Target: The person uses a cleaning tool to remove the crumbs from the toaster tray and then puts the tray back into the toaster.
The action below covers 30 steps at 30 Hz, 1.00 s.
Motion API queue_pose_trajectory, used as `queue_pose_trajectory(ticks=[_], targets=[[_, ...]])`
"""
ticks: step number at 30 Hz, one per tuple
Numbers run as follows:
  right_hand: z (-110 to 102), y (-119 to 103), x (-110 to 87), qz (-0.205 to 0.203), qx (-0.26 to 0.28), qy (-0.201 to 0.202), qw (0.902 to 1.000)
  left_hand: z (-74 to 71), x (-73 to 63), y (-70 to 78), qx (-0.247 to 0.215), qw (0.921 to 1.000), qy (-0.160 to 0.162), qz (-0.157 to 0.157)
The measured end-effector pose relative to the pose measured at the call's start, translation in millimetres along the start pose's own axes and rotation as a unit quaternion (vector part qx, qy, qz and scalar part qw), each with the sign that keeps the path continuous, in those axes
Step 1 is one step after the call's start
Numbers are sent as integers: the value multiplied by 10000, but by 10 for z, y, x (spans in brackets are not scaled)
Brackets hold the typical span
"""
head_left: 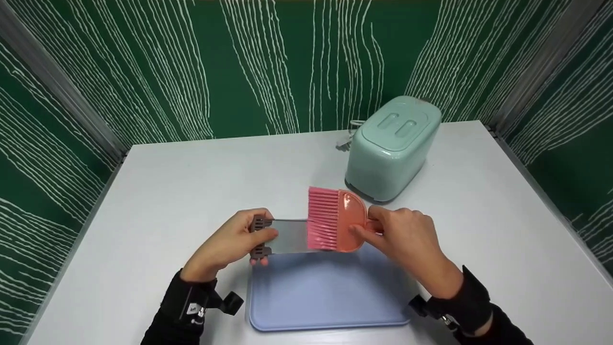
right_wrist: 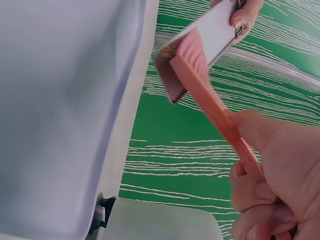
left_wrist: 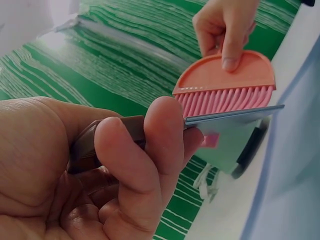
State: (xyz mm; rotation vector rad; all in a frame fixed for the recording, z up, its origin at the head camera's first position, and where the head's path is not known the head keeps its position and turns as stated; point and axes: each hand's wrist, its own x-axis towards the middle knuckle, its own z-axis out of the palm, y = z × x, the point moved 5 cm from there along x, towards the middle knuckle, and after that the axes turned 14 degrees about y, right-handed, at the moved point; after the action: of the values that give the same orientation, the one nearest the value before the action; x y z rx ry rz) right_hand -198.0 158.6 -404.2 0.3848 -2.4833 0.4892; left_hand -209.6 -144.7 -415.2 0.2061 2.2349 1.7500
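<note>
My left hand [head_left: 234, 242] grips a thin metal crumb tray [head_left: 289, 236] by its slotted dark end, thumb on top and fingers beneath. In my right hand [head_left: 407, 239] is a small orange brush [head_left: 352, 220], its handle held in curled fingers with the thumb pressed on the head. The pink bristles [left_wrist: 225, 101] touch the upper face of the crumb tray, toward its far end from my left hand. In the right wrist view the bristles [right_wrist: 192, 50] bend against the metal, and brownish specks show near that end. Both things are held above a blue tray [head_left: 330, 292].
A mint-green toaster [head_left: 395, 148] stands on the white table [head_left: 215, 177] behind my right hand, its cord and plug [head_left: 346, 141] beside it. Green walls [head_left: 306, 67] with white streaks enclose the table at the back and sides.
</note>
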Motion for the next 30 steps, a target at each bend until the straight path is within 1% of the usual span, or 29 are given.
queue_pose_trajectory(ticks=[6,13,21,25,30], targets=[[-48,23,14,10,-196,-105,9998,-13,-10,6,47,10000,1,50],[-117,32,12,1,-240,-239,9994,-21,-27,25,200,9996,-37,187],[-183,49,9,-141,-398,-218,9989,-20,-45,44,268,9994,-96,209],[-217,66,7,-155,-451,-149,9988,-30,-46,48,322,9992,-72,235],[-270,88,13,-140,-480,-169,9986,-38,-45,50,390,9990,-6,220]])
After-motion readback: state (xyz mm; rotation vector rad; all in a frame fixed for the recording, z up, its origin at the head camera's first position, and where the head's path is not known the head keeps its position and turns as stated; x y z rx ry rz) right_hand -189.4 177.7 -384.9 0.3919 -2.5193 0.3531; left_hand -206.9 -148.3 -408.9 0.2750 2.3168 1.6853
